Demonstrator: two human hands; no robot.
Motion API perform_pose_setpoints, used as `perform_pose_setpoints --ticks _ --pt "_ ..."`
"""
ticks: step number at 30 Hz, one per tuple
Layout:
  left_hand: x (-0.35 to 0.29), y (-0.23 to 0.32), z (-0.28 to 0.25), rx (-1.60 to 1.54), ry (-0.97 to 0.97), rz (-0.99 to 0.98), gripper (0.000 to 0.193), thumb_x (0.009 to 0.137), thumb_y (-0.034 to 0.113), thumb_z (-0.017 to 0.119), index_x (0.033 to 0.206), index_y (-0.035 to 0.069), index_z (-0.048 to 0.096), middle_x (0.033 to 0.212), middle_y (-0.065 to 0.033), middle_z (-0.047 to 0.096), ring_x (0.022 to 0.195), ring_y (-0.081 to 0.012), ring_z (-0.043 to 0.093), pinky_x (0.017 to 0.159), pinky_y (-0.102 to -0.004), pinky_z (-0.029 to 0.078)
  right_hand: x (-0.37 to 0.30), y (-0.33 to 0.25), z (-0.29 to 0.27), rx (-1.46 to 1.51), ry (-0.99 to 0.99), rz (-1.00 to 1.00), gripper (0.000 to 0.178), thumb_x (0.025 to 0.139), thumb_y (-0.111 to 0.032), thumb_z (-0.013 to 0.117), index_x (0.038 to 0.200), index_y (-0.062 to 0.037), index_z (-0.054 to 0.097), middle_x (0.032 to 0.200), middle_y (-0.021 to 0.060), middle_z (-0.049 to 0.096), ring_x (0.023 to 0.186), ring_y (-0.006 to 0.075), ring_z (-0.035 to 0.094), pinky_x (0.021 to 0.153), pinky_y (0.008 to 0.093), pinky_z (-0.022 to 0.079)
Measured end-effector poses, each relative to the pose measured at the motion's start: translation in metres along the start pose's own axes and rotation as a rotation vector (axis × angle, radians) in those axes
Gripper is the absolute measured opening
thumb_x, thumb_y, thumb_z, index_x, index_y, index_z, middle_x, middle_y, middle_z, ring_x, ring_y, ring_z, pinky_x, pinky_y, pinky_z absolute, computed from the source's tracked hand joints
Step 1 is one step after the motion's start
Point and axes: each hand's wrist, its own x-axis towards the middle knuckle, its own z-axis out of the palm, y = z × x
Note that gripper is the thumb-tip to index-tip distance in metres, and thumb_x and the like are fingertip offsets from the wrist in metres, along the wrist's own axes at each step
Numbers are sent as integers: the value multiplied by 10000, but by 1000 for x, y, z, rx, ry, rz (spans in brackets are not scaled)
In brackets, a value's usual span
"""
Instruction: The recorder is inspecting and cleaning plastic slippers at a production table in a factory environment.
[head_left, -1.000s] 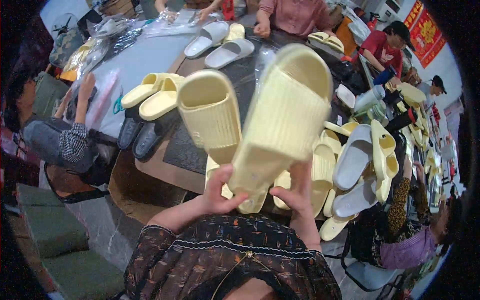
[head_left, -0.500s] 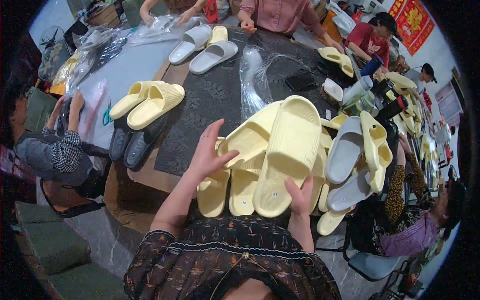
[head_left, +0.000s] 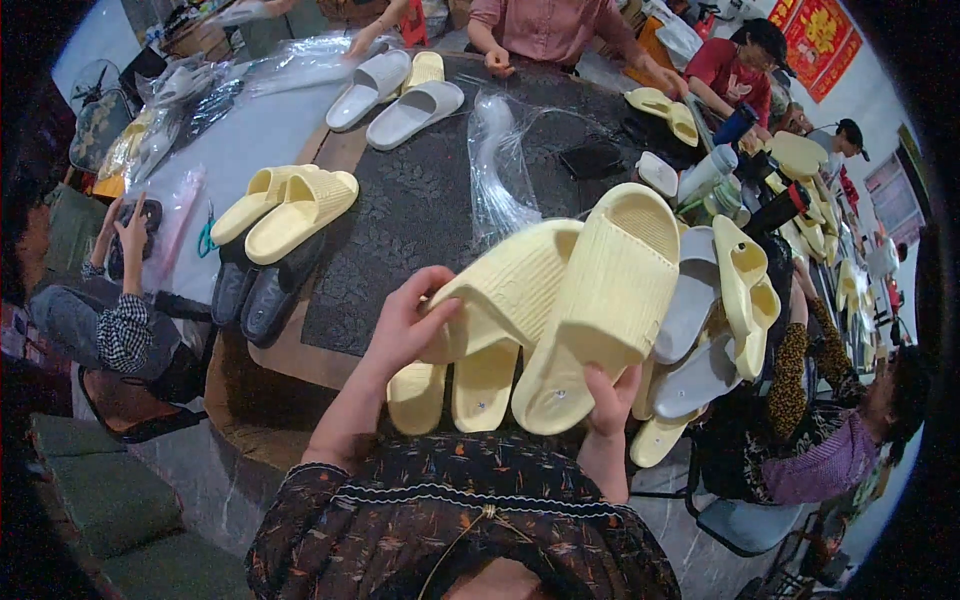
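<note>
My right hand (head_left: 612, 398) grips a pale yellow slide slipper (head_left: 605, 290) by the side of its heel end, thumb on the footbed. The slipper is tilted, with its ribbed strap up and its toe pointing away from me. My left hand (head_left: 418, 312) is closed on the near end of a second yellow slipper (head_left: 510, 285), which lies slanted beside the first and partly behind it. Below them, the heels of more yellow slippers (head_left: 482, 388) show at the table's near edge. Just right of my right hand are grey slippers (head_left: 690, 300) and another yellow pair (head_left: 748, 295).
At left, a yellow pair (head_left: 300, 210) rests on black slippers (head_left: 268, 295). Grey slippers (head_left: 415, 112) stand farther back. A clear plastic bag (head_left: 497, 170) lies on the dark mat (head_left: 385, 230). Bottles (head_left: 715, 175) stand at right. Several people work around the table.
My left hand has closed on the second slipper and turned it so its strap side shows more. The right-hand slipper has shifted slightly right and tilted.
</note>
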Motion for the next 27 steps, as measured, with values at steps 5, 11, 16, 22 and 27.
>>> perform_pose_setpoints --ticks 5,11,16,22,27 --pt "-53 -23 -12 -167 128 -173 452 927 41 540 1334 21 344 1042 -72 547 957 -149 560 830 -305 480 18 0 23 -327 -131 24 863 816 -9 634 1500 -2 108 1427 170 365 1279 247 435 1050 370 380" --pt "-105 -25 4 -139 227 -238 602 926 56 498 1437 10 183 1183 -172 544 1073 -207 549 910 -339 456 17 0 44 -400 -285 126 910 831 -6 610 1522 -10 18 1478 205 311 1331 269 390 1084 383 346" --pt "-118 -26 5 252 107 -266 734 925 226 543 1475 17 103 1179 -278 581 1008 -435 621 864 -450 496 13 -8 54 -965 -416 92 873 870 -198 635 1511 -2 76 1206 293 577 1043 417 621 886 421 506" --pt "-108 -4 -24 461 -70 -340 791 885 292 626 1445 5 148 921 -199 676 758 -351 680 697 -440 533 8 -25 33 -1298 -566 179 831 761 -367 775 1414 -17 398 724 72 650 627 215 658 560 324 496" --pt "-87 22 -50 603 -163 -337 624 840 318 695 1318 25 420 851 -147 664 757 -313 666 679 -415 524 31 -55 51 -1102 -416 -37 463 779 -249 760 1176 -46 634 752 61 625 630 185 600 586 306 481"
